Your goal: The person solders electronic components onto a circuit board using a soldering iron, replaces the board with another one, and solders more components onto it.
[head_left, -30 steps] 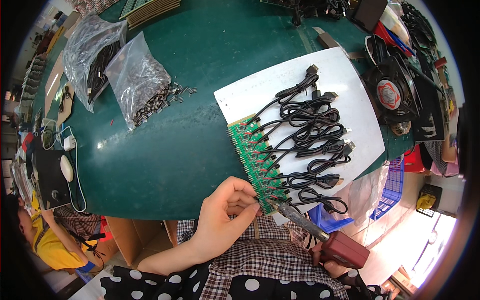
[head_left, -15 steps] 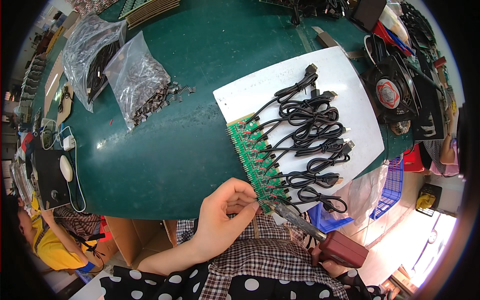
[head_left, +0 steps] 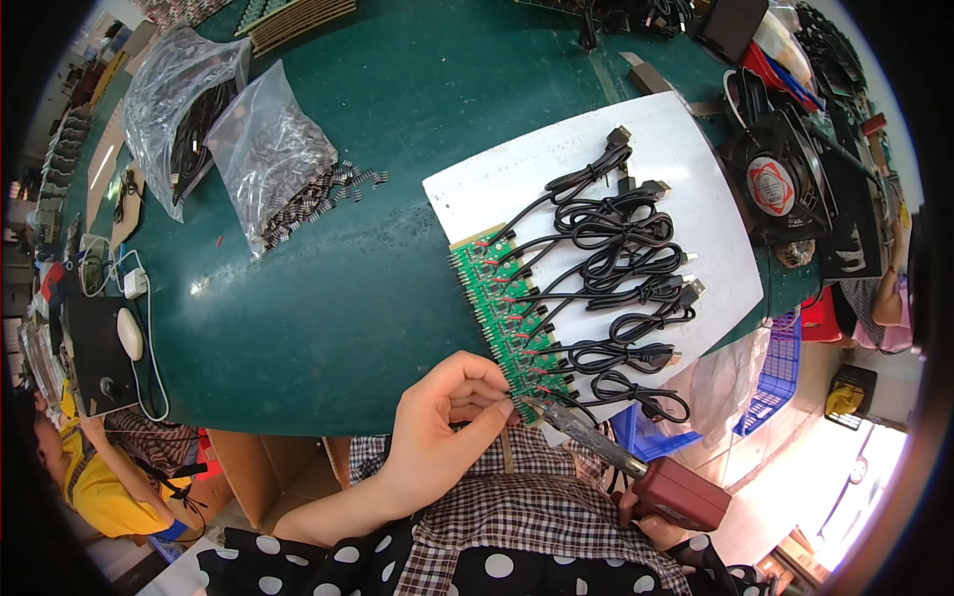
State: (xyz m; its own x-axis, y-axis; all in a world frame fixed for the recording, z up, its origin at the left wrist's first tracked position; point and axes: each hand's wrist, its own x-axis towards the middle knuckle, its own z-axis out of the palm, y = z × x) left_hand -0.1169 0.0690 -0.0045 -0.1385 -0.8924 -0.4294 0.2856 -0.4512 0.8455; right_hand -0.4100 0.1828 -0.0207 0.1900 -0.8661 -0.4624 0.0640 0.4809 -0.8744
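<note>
Though beyond both hands (head_left: 437, 437) (head_left: 658, 531), circuit board (head_left: 508, 316) (left near; right apart).

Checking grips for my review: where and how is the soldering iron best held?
Probably by its brown handle, coming from the person's near side, where the right hand holds it: the handle is the thick, blocky end, while the slim barrel points up-left toward the board.
</note>
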